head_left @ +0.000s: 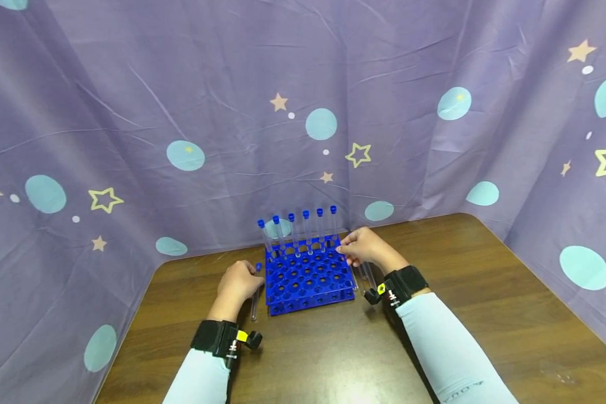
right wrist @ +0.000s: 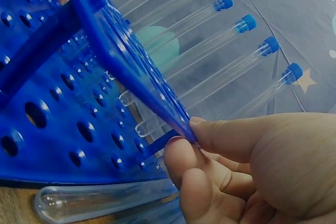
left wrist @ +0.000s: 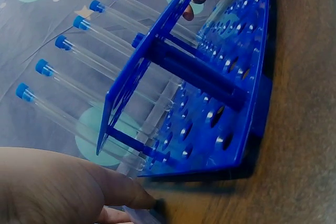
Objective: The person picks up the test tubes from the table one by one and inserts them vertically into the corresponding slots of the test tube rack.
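A blue test tube rack (head_left: 308, 275) stands on the table, with several blue-capped test tubes (head_left: 306, 227) upright in its back row. My right hand (head_left: 366, 247) pinches the right back corner of the rack's top plate (right wrist: 152, 93) between thumb and fingers. Left of the rack, my left hand (head_left: 239, 280) has thumb and fingers at a blue-capped test tube (head_left: 254, 308), just below its cap, and appears to pinch it. In the left wrist view, the thumb (left wrist: 126, 190) covers most of that tube. Under my right hand lie loose clear tubes (right wrist: 105, 200) beside the rack.
A brown wooden table (head_left: 313, 359) carries the rack. Behind and at both sides hangs a purple curtain (head_left: 232, 112) with stars and blue spots, close behind the upright tubes. A small clear object (head_left: 560, 375) lies near the table's right front, too faint to identify.
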